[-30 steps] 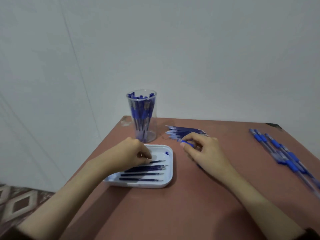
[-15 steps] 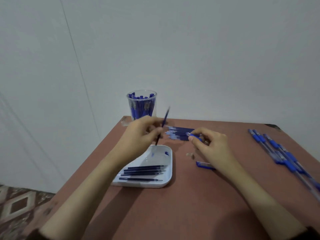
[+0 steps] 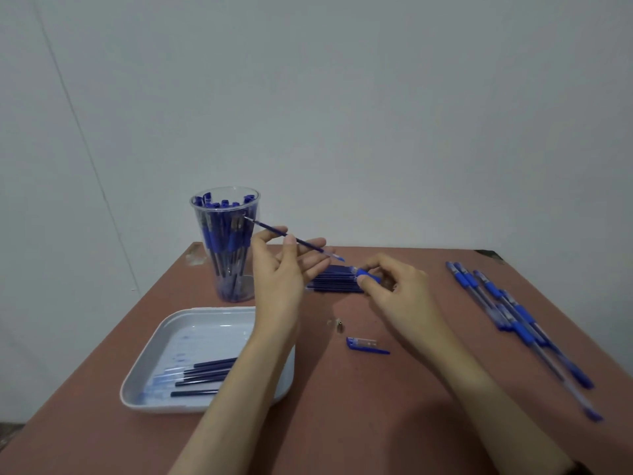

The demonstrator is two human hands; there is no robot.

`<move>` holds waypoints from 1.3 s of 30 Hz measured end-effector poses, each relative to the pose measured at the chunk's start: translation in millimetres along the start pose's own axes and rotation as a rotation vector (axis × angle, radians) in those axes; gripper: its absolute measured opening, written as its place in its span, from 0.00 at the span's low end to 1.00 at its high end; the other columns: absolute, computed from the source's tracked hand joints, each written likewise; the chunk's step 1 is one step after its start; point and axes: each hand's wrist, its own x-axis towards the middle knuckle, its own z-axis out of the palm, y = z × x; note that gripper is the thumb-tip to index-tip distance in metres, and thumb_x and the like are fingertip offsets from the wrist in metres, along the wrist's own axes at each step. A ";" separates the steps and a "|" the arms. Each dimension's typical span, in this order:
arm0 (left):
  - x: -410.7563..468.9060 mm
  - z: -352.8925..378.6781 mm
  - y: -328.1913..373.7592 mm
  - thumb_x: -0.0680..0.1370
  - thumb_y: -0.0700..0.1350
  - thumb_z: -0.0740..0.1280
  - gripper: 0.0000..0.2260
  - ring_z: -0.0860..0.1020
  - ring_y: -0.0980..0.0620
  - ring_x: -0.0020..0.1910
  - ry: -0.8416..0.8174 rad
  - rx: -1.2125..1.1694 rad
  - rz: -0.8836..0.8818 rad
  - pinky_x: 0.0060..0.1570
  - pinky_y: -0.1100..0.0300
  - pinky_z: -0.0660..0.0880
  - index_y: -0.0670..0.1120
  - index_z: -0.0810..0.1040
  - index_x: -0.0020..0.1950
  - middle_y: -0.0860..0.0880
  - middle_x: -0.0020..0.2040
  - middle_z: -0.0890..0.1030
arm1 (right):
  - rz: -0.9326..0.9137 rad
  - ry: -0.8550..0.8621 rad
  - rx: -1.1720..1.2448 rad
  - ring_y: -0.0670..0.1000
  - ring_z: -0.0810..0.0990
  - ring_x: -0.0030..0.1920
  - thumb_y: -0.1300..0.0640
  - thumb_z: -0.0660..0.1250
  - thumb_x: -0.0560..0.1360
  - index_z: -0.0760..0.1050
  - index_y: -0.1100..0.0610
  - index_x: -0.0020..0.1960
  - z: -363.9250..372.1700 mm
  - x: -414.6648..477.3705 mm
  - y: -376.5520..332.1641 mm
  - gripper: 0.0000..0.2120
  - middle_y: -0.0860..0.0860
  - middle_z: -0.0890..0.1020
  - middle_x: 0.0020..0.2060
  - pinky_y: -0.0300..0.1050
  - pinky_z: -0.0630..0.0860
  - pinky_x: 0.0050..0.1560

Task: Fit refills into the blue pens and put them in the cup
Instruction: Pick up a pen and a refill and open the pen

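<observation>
On the brown table [image 3: 376, 423] a white tray [image 3: 164, 337] holds spare refills [image 3: 205, 371], and the clear cup [image 3: 219, 255] of blue pens stands behind it. The left hand [image 3: 281, 272] pinches 1 refill [image 3: 301, 240] between thumb and fingers, raised beside the cup. The right hand [image 3: 394, 289] grips a pen barrel [image 3: 368, 273] just past the refill's end. A pen cap [image 3: 364, 346] lies near

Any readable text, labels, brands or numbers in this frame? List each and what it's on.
None legible.
Blue pens in the clear plastic cup: dark marks on barrels, too small to read.
Loose blue pens on the brown table: blurred, unreadable.
White plastic tray, dark blue refills in it, blue pen cap: no print visible.
Thin refill in left hand, pen barrel in right hand: no print visible.
</observation>
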 end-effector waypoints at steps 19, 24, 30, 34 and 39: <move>-0.4 1.3 -11.9 0.82 0.39 0.57 0.03 0.84 0.50 0.37 -0.091 0.177 -0.040 0.39 0.60 0.80 0.47 0.67 0.50 0.43 0.39 0.82 | -0.013 -0.006 0.045 0.41 0.75 0.34 0.55 0.70 0.73 0.80 0.46 0.43 0.6 -2.7 -5.8 0.04 0.44 0.80 0.31 0.37 0.72 0.35; 0.8 0.7 -20.4 0.79 0.40 0.64 0.01 0.82 0.48 0.45 -0.172 0.408 -0.066 0.53 0.48 0.78 0.45 0.74 0.48 0.46 0.42 0.83 | 0.009 -0.001 0.127 0.40 0.74 0.32 0.57 0.70 0.74 0.80 0.45 0.43 -0.6 -0.7 -9.9 0.07 0.44 0.79 0.30 0.30 0.68 0.34; 1.3 -1.9 -17.1 0.77 0.38 0.66 0.06 0.81 0.57 0.46 -0.302 0.405 -0.042 0.45 0.64 0.77 0.48 0.79 0.48 0.52 0.44 0.83 | 0.143 -0.065 0.443 0.44 0.75 0.32 0.62 0.67 0.76 0.81 0.51 0.44 -4.0 -1.1 -19.4 0.08 0.54 0.79 0.31 0.37 0.71 0.37; 7.1 -9.7 -17.6 0.76 0.37 0.67 0.09 0.78 0.64 0.42 -0.364 0.713 0.047 0.42 0.73 0.72 0.49 0.81 0.51 0.53 0.45 0.82 | 0.275 -0.046 0.702 0.49 0.73 0.34 0.62 0.63 0.78 0.80 0.60 0.50 -12.5 0.8 -21.9 0.07 0.52 0.79 0.32 0.40 0.71 0.37; 4.8 -16.4 -13.4 0.72 0.32 0.64 0.17 0.75 0.71 0.33 -0.679 1.199 -0.016 0.36 0.79 0.68 0.50 0.83 0.53 0.63 0.37 0.79 | 0.327 -0.036 0.887 0.49 0.73 0.32 0.62 0.60 0.79 0.79 0.59 0.50 -17.2 3.8 -20.2 0.09 0.53 0.79 0.32 0.39 0.72 0.34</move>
